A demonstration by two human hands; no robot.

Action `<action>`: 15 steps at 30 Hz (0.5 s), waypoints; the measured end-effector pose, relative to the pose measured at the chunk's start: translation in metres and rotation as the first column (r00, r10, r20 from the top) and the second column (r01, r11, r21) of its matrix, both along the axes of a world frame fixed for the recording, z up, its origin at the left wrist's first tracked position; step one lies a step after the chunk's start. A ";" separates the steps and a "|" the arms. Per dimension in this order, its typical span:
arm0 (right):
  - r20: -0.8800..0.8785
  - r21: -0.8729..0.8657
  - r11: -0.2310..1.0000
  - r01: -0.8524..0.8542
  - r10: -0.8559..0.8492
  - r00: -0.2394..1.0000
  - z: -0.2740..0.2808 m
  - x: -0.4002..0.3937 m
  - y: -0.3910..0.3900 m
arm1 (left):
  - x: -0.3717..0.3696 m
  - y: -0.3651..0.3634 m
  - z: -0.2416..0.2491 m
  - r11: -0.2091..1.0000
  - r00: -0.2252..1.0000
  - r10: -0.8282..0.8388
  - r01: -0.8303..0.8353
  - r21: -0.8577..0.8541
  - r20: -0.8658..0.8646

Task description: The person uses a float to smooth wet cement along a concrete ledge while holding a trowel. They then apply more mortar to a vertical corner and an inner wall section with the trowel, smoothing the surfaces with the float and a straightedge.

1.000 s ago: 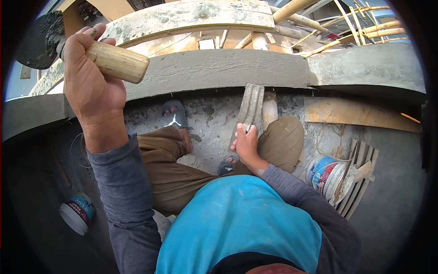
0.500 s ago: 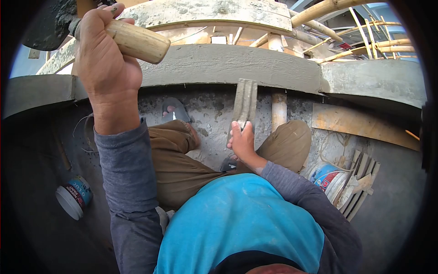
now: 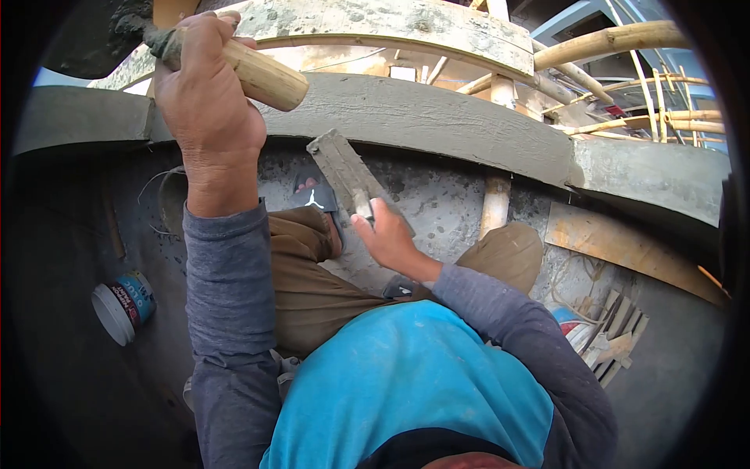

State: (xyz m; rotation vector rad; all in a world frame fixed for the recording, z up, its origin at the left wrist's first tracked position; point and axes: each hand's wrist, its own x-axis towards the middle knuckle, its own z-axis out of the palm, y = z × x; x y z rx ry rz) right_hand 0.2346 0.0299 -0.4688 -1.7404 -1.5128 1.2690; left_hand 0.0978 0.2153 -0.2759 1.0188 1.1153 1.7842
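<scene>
At the upper left, my left hand [image 3: 211, 102] is wrapped round the wooden handle of a trowel [image 3: 266, 76], whose dark blade carries wet grey mortar at the image edge. My right hand [image 3: 389, 238] grips a flat metal float [image 3: 344, 168], smeared with grey mortar and tilted up to the left. The float's far end is just below the front face of the grey plastered ledge [image 3: 406, 113], and whether they touch I cannot tell. A sandalled foot [image 3: 314, 195] shows beside the float.
A mortar-spotted wooden plank [image 3: 391, 23] lies beyond the ledge, with bamboo poles [image 3: 609, 43] at the upper right. A paint bucket [image 3: 125, 307] lies at the left. At the right are a leaning board [image 3: 625, 246] and wooden slats [image 3: 617, 336] over another bucket.
The float in my right hand has swung from upright to a leftward tilt, and that hand has moved left. My left hand with the trowel sits slightly farther right in view.
</scene>
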 end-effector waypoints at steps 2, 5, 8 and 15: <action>0.156 -0.030 0.995 -0.090 0.094 0.983 0.019 0.046 -0.002 | -0.014 -0.011 0.004 0.994 0.996 -0.009 0.018 -0.111 0.085; 0.352 0.001 0.987 -0.164 0.153 0.923 0.041 0.123 0.001 | -0.020 -0.031 0.008 0.998 0.984 -0.056 0.049 0.043 0.170; 0.521 0.009 0.967 -0.254 0.212 0.827 0.053 0.171 0.007 | -0.047 -0.014 -0.002 0.969 0.965 -0.145 0.094 0.228 0.220; 0.628 -0.064 0.924 -0.376 0.330 0.704 0.040 0.158 0.047 | -0.039 -0.017 0.012 0.982 0.959 0.051 -0.098 0.159 0.280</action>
